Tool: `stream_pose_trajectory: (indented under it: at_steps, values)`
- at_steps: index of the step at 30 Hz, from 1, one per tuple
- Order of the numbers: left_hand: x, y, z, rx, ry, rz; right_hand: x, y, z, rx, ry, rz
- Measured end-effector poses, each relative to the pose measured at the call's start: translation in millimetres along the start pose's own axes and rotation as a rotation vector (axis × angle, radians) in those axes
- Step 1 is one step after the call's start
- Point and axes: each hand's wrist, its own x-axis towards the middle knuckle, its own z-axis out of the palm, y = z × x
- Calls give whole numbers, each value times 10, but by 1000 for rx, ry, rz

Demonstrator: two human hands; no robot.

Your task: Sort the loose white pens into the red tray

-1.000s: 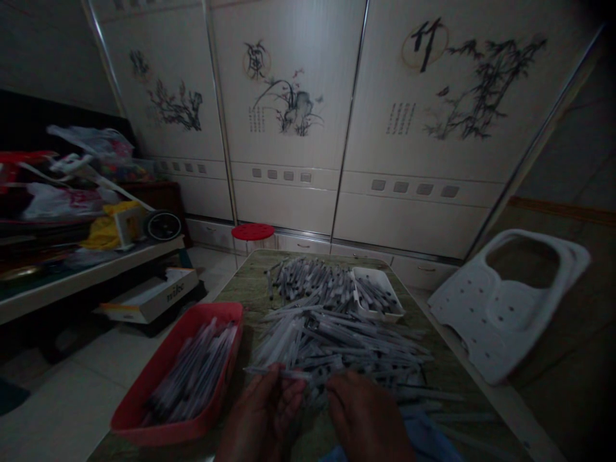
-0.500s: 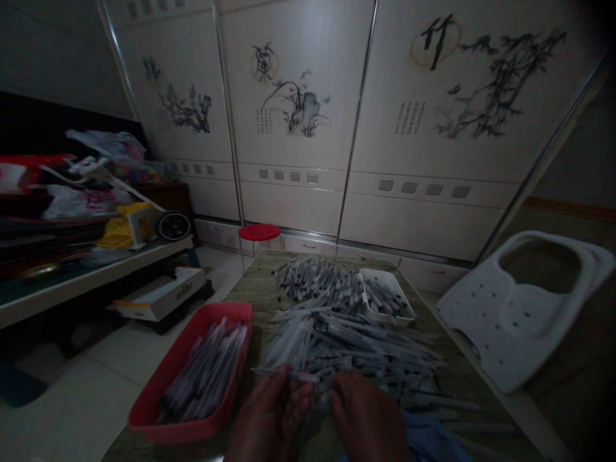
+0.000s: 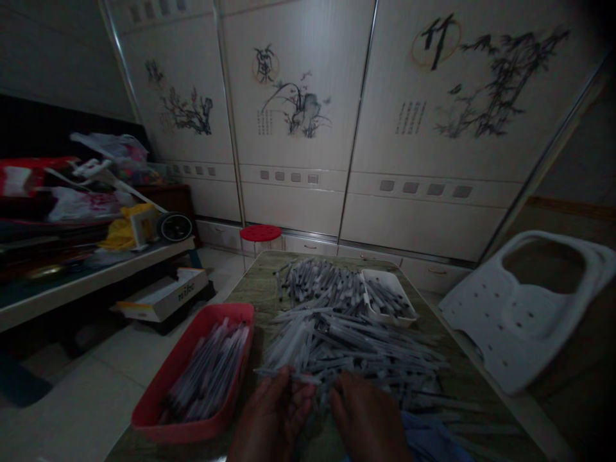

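Note:
In my left hand [image 3: 274,407] a thin translucent pen [image 3: 304,378] is pinched between thumb and fingers, lying roughly level with its tip to the left. My right hand [image 3: 363,410] is close beside it, fingers curled; whatever they grip is hidden. Just beyond both hands spreads a loose heap of translucent pen barrels [image 3: 356,340]. Farther back lies a pile of pens with dark ends [image 3: 317,279]. To the left of my left hand stands a red plastic basket [image 3: 139,414] holding many pens [image 3: 206,372].
A white tray [image 3: 412,314] with dark-tipped pens sits at the table's [image 3: 269,260] back right. Blue cloth [image 3: 428,439] lies by my right wrist. A white plastic chair [image 3: 510,321] is to the right, a red stool [image 3: 260,233] behind, and a cluttered bench [image 3: 106,273] to the left.
The view has shifted very slightly. Both hands stay in nearly the same place, and the pen remains in my left hand.

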Motion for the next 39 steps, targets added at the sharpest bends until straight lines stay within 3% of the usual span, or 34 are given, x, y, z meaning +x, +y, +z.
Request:
stream_pose_trajectory:
  at_steps: [4, 12, 18, 26, 39]
  values:
    - [-5, 3, 3, -4, 10, -5, 7, 31, -51, 94, 2, -22]
    - [-41, -8, 63, -5, -5, -16, -2, 101, -184, 849, -10, 45]
    - [-21, -80, 69, -23, -54, -34, -20, 201, -181, 1178, -152, 138]
    - [-64, -138, 145, -13, -31, -29, -57, 245, -198, 1207, -103, 187]
    - [-54, -252, 170, -28, -65, -72, -94, 344, -108, 1112, -59, 125]
